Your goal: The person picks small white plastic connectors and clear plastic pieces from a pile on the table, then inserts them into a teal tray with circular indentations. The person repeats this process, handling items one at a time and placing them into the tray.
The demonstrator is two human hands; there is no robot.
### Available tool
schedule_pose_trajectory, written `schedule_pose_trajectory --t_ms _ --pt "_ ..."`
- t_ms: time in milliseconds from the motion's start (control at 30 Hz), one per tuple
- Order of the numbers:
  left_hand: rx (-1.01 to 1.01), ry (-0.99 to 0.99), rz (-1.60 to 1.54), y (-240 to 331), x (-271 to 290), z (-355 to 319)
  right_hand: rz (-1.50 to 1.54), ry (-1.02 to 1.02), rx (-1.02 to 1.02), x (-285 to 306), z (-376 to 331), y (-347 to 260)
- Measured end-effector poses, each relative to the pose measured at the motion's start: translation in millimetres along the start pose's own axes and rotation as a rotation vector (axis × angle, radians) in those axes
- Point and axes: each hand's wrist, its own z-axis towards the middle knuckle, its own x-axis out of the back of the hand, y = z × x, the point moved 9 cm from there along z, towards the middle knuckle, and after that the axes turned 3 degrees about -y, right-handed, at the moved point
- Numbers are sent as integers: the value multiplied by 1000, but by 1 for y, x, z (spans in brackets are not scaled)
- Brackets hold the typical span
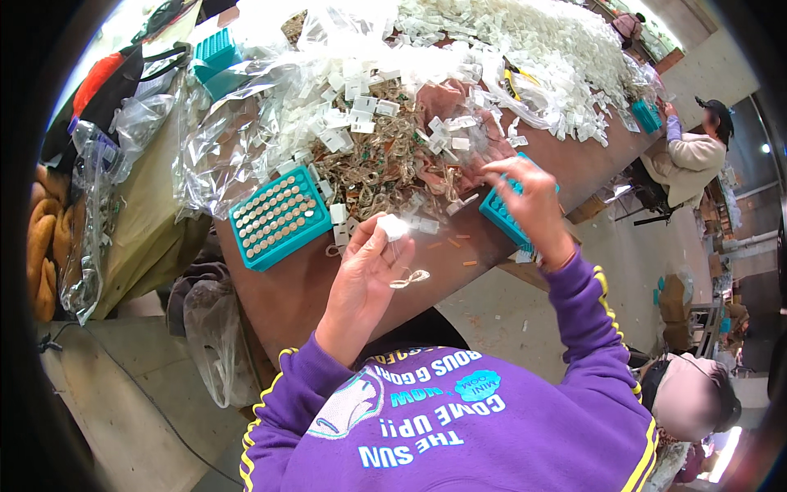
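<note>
My left hand pinches a small white plastic case between thumb and fingers, above the near edge of the brown table. A thin looped wire hangs below this hand. Over the right-hand teal tray is my right hand, its fingers stretched to the left and apart. I see nothing between them, though the fingertips are slightly blurred. Left of my left hand, another teal tray holds rows of round silvery discs. Beyond my hands lie a tangle of pale wires and loose white cases.
Clear plastic bags lie at the left. Far back, white plastic pieces are heaped beside yellow-handled pliers. Small orange bits lie at the table edge. One person sits at the right; another is behind my right arm.
</note>
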Motion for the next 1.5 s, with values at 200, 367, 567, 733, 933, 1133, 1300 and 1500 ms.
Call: schedule_pose_trajectory --t_ms 200,367,567,733,933,1133,1300,1500 --pt "-79 -21 66 10 8 14 -275 -179 -16 -23 34 80" --pt "-96 -51 96 15 12 13 -456 -328 -92 -55 41 104" --pt "-118 -91 82 17 8 15 -132 -259 -246 -37 41 113" --pt "-171 -113 142 23 3 13 87 -253 -293 -31 43 112" --pt "-111 -82 48 19 5 14 228 -229 -331 -36 43 115" --pt "-117 -120 138 21 1 13 377 -202 -362 -31 45 100" --pt "-63 -84 148 15 1 13 848 -320 -492 -42 33 33" --pt "-34 -46 182 15 1 12 634 -398 -1 -63 24 -80"
